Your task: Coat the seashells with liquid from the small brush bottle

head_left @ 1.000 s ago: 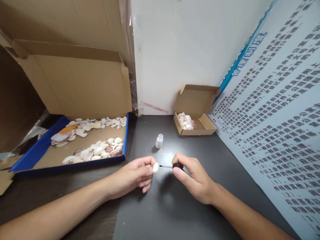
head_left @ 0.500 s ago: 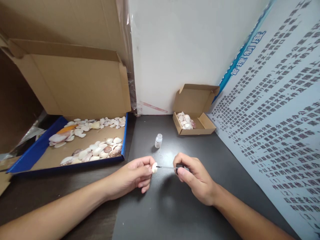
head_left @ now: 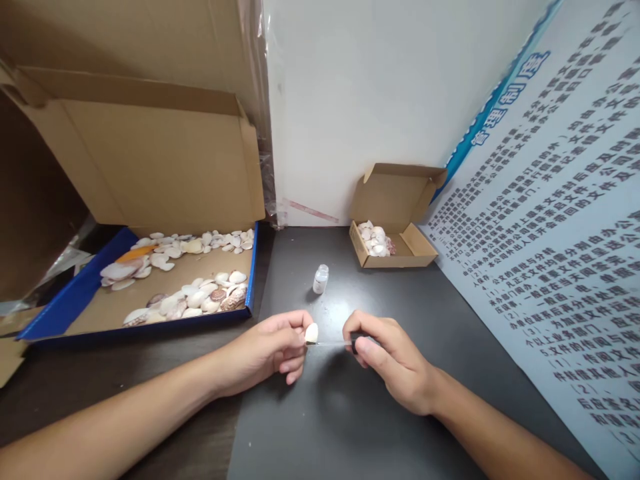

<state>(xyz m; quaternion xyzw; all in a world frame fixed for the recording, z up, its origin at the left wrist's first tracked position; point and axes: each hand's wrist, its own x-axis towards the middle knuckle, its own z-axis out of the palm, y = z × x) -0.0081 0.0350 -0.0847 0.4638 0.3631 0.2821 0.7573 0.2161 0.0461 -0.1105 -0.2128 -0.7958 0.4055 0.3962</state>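
Note:
Between thumb and fingertips, my left hand (head_left: 283, 347) pinches a small white seashell (head_left: 312, 332) above the table. My right hand (head_left: 387, 357) is closed on the black cap of a small applicator brush (head_left: 330, 343), whose thin clear stem points left. The brush's dark tip meets the lower edge of the shell, near my left fingertips. Just beyond both hands stands a small clear glass bottle (head_left: 321, 280), uncapped and upright, with a pale label.
At left, a blue-edged cardboard box (head_left: 110, 308) with its lid raised holds many shells (head_left: 193, 297) in two groups. A smaller open cardboard box (head_left: 413, 257) with shells (head_left: 375, 239) stands at the back right. A printed board (head_left: 565, 200) leans along the right side.
The shell has turned in my left fingers and shows a broader face. The brush tip has shifted down and slightly left, from the shell's side to its lower edge.

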